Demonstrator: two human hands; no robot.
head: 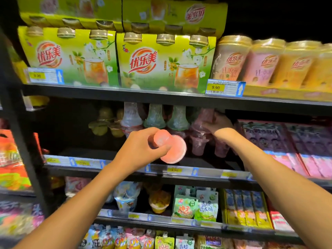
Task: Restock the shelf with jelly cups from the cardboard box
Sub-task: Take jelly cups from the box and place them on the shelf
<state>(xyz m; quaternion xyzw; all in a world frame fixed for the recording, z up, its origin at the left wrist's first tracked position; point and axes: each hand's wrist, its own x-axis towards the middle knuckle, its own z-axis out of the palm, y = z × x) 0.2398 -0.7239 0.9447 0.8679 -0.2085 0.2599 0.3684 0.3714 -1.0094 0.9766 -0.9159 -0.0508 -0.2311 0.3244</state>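
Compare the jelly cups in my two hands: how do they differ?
The pink jelly cup is light, the purple jelly cup dark. The pink one is tilted in the left hand, off the shelf; the purple one stands narrow end up, stacked there, in the right hand. Both are gripped.

You hold a pink jelly cup (171, 150) tipped on its side in your left hand (142, 150), in front of the middle shelf (206, 172). Your right hand (218, 123) grips a purple jelly cup (199, 126) stacked on that shelf.
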